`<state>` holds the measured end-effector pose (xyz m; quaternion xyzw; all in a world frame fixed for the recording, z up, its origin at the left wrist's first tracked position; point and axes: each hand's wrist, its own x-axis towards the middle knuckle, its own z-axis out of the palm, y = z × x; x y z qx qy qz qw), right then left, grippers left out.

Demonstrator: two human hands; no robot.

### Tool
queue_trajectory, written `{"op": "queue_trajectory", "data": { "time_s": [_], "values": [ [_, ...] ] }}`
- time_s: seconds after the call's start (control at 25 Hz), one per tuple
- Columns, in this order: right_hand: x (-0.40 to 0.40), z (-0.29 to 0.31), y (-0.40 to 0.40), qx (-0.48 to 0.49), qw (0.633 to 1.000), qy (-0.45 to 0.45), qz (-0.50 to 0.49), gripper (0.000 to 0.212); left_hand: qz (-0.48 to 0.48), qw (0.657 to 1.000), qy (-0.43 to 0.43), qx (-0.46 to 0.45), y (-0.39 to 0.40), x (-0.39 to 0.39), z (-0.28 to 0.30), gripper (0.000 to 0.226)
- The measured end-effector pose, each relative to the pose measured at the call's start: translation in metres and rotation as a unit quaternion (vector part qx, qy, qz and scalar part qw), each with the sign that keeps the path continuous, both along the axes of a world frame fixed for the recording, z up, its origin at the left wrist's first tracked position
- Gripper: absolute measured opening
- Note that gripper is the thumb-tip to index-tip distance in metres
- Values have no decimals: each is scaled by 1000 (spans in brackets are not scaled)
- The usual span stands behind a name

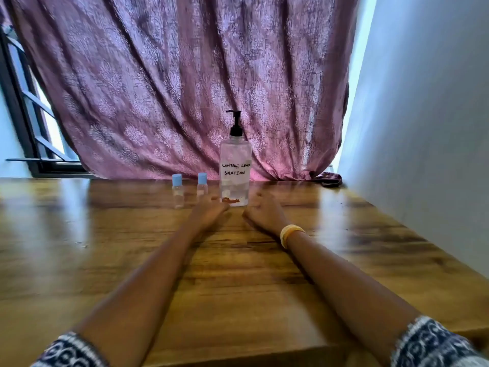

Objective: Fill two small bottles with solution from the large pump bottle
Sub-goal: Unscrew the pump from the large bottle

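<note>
A tall clear pump bottle (pixel 235 168) with a black pump head and a handwritten "contact lens solution" label stands upright near the far edge of the wooden table (pixel 105 247). Left of it stand two small clear bottles with light-blue caps, one (pixel 177 190) farther left and one (pixel 202 186) closer to the pump bottle. Both caps are on. My left hand (pixel 209 211) lies on the table just in front and left of the pump bottle's base, fingers stretched. My right hand (pixel 263 211) rests to the right of the base, fingers apart, holding nothing. Neither hand clearly touches the bottle.
A purple patterned curtain (pixel 185 88) hangs right behind the table's far edge. A pale wall (pixel 423 128) runs along the right side. A dark window frame (pixel 23 123) shows at the far left. A yellow band (pixel 289 234) sits on my right wrist.
</note>
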<state>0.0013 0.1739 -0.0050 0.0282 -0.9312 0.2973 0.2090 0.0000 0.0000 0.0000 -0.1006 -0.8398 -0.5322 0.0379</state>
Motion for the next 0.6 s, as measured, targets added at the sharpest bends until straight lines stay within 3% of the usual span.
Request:
{"op": "queue_trajectory", "data": {
  "time_s": [0.2, 0.28, 0.4, 0.52, 0.6],
  "values": [
    [-45, 10, -24, -173, 981, -11, 90, 73, 22, 998, 33, -46, -3, -16, -3, 8],
    [-50, 6, -21, -208, 974, -25, 85, 72, 9, 997, 42, -68, 1, -12, -1, 15],
    [-34, 8, -15, -208, 976, -11, 59, 70, 13, 999, 37, -29, 1, -9, 4, 27],
    [-9, 11, -10, -213, 971, -22, 107, 64, -1, 996, 76, 41, 2, 1, 10, 64],
    [13, 15, -7, -201, 966, -61, 149, 68, -27, 991, 105, 82, 2, 12, 20, 76]
  ]
}}
